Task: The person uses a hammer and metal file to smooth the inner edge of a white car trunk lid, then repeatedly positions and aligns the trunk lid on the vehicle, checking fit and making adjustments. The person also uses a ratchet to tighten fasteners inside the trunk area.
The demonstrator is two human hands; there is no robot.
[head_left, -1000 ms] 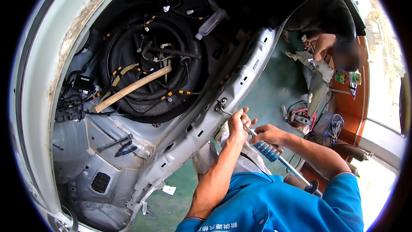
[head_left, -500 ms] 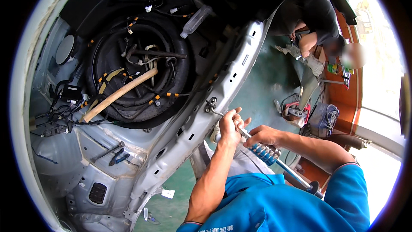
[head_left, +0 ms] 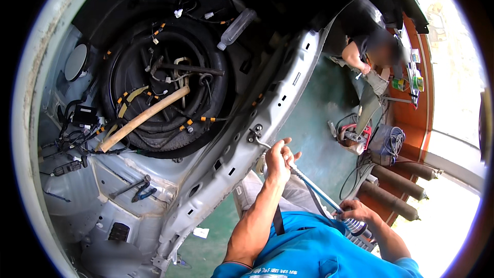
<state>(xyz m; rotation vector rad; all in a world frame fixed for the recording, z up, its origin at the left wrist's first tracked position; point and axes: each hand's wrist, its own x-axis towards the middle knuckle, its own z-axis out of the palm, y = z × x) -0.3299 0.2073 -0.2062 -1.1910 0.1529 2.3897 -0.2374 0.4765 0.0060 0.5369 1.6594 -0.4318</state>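
My left hand (head_left: 280, 160) is closed around the front end of a slide hammer, beside the grey body panel (head_left: 280, 104) of a vehicle. The slide hammer's bent hook (head_left: 263, 144) reaches from that hand to the panel edge by a pair of bolts (head_left: 255, 129). Its bare rod (head_left: 316, 190) slopes down to the right. Near the rod's far end, close to my blue shirt, my right hand (head_left: 356, 210) grips the ribbed sliding weight (head_left: 354, 225). The rod's end past the weight is hard to make out.
A wooden-handled hammer (head_left: 146, 118) lies across the round wheel well (head_left: 218, 80) among loose wiring. Pliers (head_left: 144, 191) and a metal tool (head_left: 128, 185) rest on the body floor. A plastic bottle (head_left: 236, 29) lies above. Gas cylinders (head_left: 396, 190) and a bent-over co-worker (head_left: 360, 46) are at right.
My right hand has pulled the sliding weight down the rod, away from my left hand, baring the rod between them. The left hand stays by the hook. The co-worker has shifted.
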